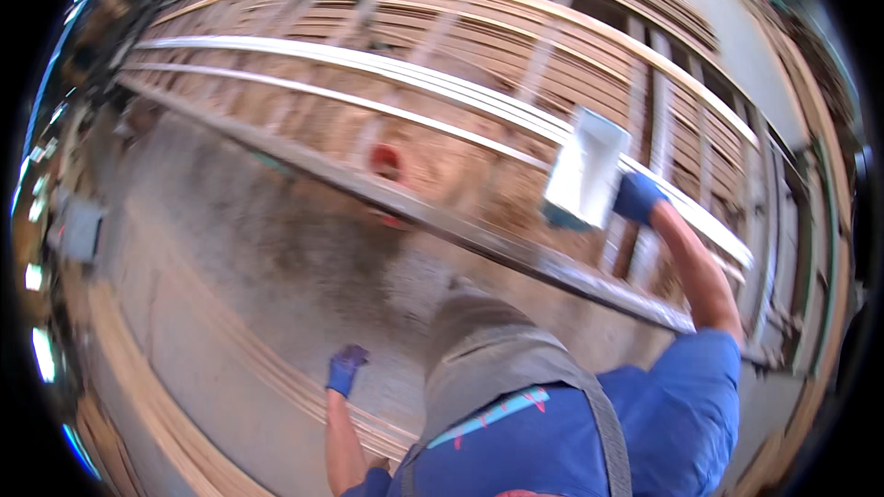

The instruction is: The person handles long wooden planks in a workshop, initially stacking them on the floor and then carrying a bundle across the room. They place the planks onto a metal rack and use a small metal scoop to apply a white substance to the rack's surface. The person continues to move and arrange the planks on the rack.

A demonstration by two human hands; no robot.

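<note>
My right hand (637, 199), in a blue glove, grips the right side of an open rectangular box (589, 167). The box is white inside, with a bit of teal along its lower edge. It is tilted above long white strips (414, 78) that lie across a rack; whether it touches them I cannot tell. My left hand (345, 370), also gloved in blue with darker fingertips, hangs low on the left, away from the rack. Blur hides how its fingers are set and whether they hold anything.
A dark rail (368, 186) runs along the rack's near side. A red bucket (385, 163) sits among the slats. Bare wooden strips (589, 23) lie farther back, and long boards (152, 382) lie at the left. A grey box (81, 228) stands at the far left.
</note>
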